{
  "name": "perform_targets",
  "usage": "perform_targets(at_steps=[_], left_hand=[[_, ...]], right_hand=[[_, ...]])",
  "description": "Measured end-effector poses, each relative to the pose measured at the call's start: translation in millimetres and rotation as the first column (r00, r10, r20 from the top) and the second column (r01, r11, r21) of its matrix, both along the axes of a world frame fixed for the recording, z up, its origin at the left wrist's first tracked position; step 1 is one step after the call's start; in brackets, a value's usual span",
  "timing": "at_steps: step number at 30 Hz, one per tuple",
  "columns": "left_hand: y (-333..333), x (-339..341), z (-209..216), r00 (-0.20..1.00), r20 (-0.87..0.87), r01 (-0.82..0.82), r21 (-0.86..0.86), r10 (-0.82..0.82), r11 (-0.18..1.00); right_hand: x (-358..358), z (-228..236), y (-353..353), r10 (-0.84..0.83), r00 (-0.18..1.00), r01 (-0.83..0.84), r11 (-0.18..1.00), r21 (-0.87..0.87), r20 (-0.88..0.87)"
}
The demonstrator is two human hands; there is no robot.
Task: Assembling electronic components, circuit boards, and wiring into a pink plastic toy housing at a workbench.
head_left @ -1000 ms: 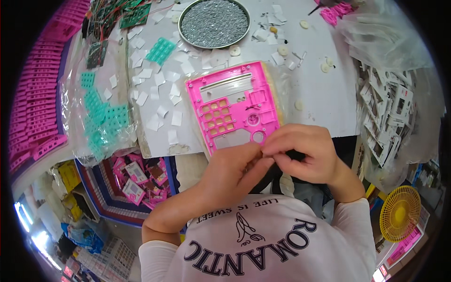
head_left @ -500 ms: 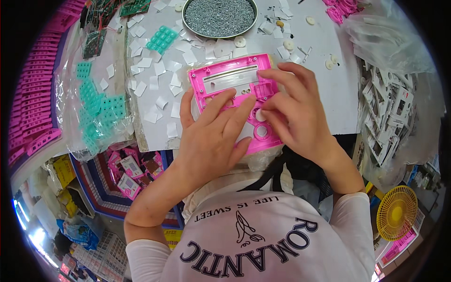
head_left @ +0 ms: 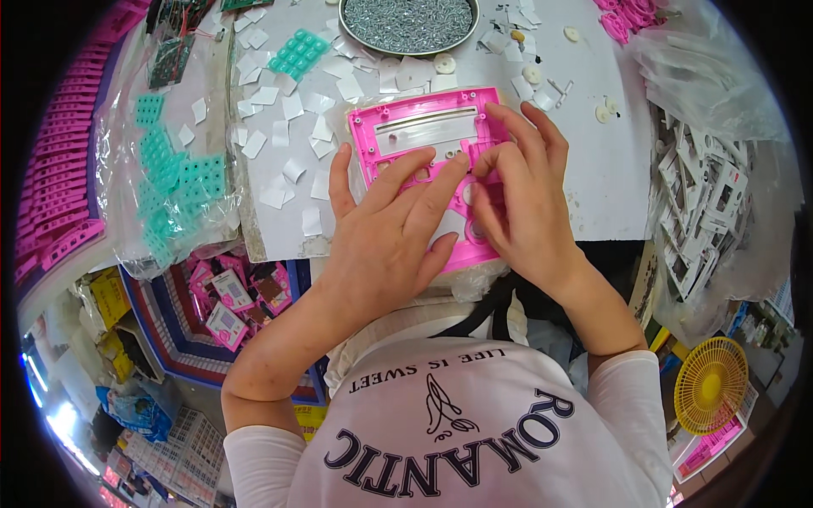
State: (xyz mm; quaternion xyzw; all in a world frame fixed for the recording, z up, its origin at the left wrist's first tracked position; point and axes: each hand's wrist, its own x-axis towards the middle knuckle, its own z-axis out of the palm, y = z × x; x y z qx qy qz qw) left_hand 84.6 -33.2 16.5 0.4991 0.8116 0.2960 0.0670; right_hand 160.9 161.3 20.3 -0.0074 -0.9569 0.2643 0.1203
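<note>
Pink casing (head_left: 423,109) lies under your spread left hand (head_left: 385,222). Your right hand (head_left: 532,203) bends fingers over it; whether pinching, I can't tell.

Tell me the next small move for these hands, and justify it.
I'd probably press the small white piece gently down with the right hand while the left hand braces the pink case. The right hand is right beside that piece, the left is spread over the case, and I cannot tell whether the piece is fully seated.
</note>
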Motion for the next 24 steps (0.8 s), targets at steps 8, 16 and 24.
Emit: perform_targets(at_steps=[8,16,24], left_hand=[[27,-68,22,0.985,0.168,-0.073,0.19,0.041,0.979],[94,-180,-12,0.925,-0.377,-0.111,-0.162,0.043,0.98],[93,-181,-17,0.932,-0.363,-0.058,-0.108,0.015,0.992]], right_hand=[[-4,13,16,-0.023,0.997,0.012,0.988,-0.157,-0.067],[-104,83,149,-0.265,0.701,-0.17,0.84,-0.516,-0.662],[-124,121,123,0.266,0.901,-0.433,0.546,-0.717,-0.342]])
